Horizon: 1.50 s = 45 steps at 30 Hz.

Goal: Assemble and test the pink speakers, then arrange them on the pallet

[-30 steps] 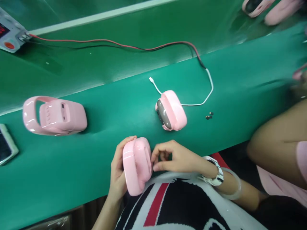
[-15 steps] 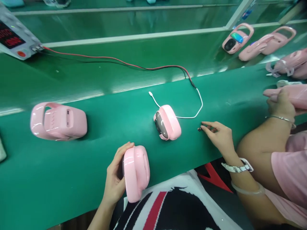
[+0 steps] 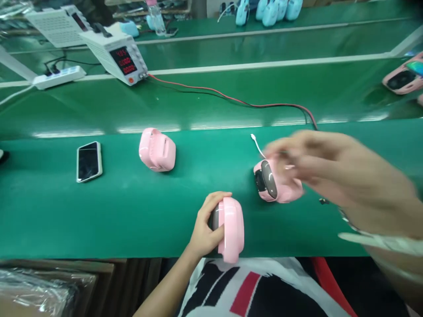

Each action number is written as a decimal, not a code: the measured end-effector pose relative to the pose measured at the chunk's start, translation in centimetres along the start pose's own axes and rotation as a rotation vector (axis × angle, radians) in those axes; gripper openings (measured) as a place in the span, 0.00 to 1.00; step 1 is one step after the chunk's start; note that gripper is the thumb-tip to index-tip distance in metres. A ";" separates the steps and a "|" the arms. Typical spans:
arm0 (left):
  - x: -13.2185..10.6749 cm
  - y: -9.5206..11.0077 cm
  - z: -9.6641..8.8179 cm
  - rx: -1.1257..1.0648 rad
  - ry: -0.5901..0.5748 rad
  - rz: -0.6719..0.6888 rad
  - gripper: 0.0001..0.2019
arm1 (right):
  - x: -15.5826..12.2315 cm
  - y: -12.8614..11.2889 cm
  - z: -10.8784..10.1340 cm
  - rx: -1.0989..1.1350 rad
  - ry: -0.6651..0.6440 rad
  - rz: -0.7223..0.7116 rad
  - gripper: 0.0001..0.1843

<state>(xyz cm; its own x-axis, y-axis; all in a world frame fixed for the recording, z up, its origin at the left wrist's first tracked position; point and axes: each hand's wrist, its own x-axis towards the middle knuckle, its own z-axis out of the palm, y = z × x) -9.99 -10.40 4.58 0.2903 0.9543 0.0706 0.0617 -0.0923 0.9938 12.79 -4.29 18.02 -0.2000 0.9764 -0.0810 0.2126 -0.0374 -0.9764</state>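
Observation:
My left hand (image 3: 205, 231) grips a pink rounded plastic device (image 3: 233, 231) with a dark panel, held on its side at the table's front edge. My right hand (image 3: 327, 165) is raised on the right, smeared by motion, so I cannot tell whether its fingers hold anything. It partly covers a second pink device (image 3: 284, 187), which lies with its dark oval panel toward the left. A white cable plug (image 3: 254, 137) sticks out behind that device. On the table below my right wrist is a small black piece (image 3: 324, 201).
Another pink device (image 3: 158, 149) stands left of centre, and a phone (image 3: 89, 161) lies farther left. A power supply (image 3: 122, 59) with red digits sits on the back ledge; its red wire (image 3: 211, 90) runs rightward. Light-blue devices (image 3: 271, 12) stand behind.
The view has swung left. My right hand has come up and across to the second pink device; the small black piece it held now lies on the table. My left hand still grips its device.

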 end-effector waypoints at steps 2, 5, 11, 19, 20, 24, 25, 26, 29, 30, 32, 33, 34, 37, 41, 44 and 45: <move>0.0 0.1 0.2 -0.006 0.005 -0.001 0.23 | 4.3 -2.6 4.9 0.140 -0.418 0.009 0.10; -0.1 0.0 0.5 -0.022 0.016 0.045 0.23 | 10.4 -3.3 11.7 0.193 -0.572 0.141 0.05; 0.1 -0.8 0.6 -0.084 0.033 0.085 0.23 | 16.0 -1.0 18.2 0.266 -0.513 0.391 0.07; 0.2 -1.1 0.3 -0.066 0.008 0.102 0.24 | 15.4 -0.1 17.1 0.507 -0.457 0.338 0.10; 0.2 -1.1 0.3 -0.064 0.005 0.107 0.24 | 14.9 -0.2 16.4 0.551 -0.445 0.318 0.09; 0.2 -1.1 0.1 -0.065 -0.007 0.081 0.24 | 11.7 -0.4 13.1 0.698 -0.420 0.269 0.11; 0.2 -1.1 0.1 -0.067 -0.012 0.073 0.24 | 10.8 -0.3 12.3 0.711 -0.407 0.253 0.11; 0.2 -1.0 0.1 -0.068 -0.015 0.068 0.24 | 9.9 0.0 11.7 0.713 -0.392 0.228 0.11; 0.1 -0.9 0.0 -0.053 -0.020 0.050 0.24 | 7.5 1.3 10.4 0.646 -0.343 0.135 0.11; 0.1 -0.9 0.0 -0.046 -0.023 0.040 0.24 | 7.0 1.8 10.2 0.605 -0.327 0.115 0.12; 0.0 -0.9 -0.1 -0.034 -0.028 0.022 0.23 | 6.2 3.1 10.2 0.535 -0.295 0.115 0.13; 0.0 -0.9 -0.2 -0.029 -0.029 0.016 0.22 | 6.0 3.6 10.2 0.519 -0.280 0.129 0.14; 0.0 -0.9 -0.3 -0.025 -0.029 0.012 0.22 | 5.8 4.1 10.3 0.519 -0.269 0.143 0.14; 0.1 -0.9 -0.4 -0.018 -0.026 -0.017 0.23 | 5.2 5.2 10.6 0.546 -0.244 0.168 0.13; 0.0 -0.5 -0.3 0.003 -0.014 -0.050 0.23 | 4.3 6.3 10.3 0.548 -0.080 0.122 0.11; -0.4 -0.1 -0.8 0.067 -0.034 -0.058 0.24 | 4.0 7.7 10.0 0.576 0.114 0.144 0.11; -0.4 0.0 -1.3 0.103 -0.046 -0.054 0.24 | 4.0 8.3 10.0 0.591 0.160 0.166 0.12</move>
<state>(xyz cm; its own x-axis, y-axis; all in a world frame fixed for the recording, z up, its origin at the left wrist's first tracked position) -11.39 -10.41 4.66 0.3275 0.9448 0.0107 0.1758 -0.0720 0.9818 4.19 -2.78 7.63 -0.0541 0.9655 -0.2546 -0.3448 -0.2573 -0.9027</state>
